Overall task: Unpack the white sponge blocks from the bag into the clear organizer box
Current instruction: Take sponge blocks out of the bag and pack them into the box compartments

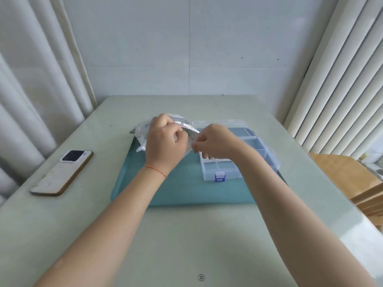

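In the head view, your left hand (163,141) clasps the bag (143,131) at centre frame, raised over the teal tray (165,191); your right hand (215,141) pinches the bag's open edge. Both grips are grasping the bag. No sponge blocks are visible; they are presumably inside. The clear organizer box (234,150) sits open just right of centre, partly under your right wrist. Pull unevenly and the thin film may tear, scattering blocks across the table (207,235). A low wrist could nudge the box.
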Action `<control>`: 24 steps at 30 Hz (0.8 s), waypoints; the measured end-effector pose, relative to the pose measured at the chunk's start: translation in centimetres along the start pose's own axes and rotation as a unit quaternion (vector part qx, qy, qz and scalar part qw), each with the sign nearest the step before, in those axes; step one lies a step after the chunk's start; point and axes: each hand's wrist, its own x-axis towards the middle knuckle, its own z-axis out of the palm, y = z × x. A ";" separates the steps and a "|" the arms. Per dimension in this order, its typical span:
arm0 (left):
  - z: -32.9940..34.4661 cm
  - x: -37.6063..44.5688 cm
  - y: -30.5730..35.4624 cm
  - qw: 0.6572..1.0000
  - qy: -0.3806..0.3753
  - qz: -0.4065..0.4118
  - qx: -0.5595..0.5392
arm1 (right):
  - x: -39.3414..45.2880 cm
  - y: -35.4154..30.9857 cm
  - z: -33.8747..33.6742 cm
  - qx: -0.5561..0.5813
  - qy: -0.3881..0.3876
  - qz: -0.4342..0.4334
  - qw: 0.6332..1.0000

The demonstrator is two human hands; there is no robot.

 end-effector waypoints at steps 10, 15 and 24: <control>-5.2 -1.3 -4.9 0.981 -0.071 -0.176 -0.045 | 5.0 -5.3 7.1 0.206 0.024 0.158 0.965; -5.1 -1.2 -4.4 0.975 -0.086 -0.192 -0.072 | 6.7 -4.9 8.2 0.295 0.062 0.172 0.938; -4.8 -0.7 -4.4 0.975 -0.085 -0.193 -0.072 | 7.2 -5.3 8.4 0.229 0.085 0.166 0.955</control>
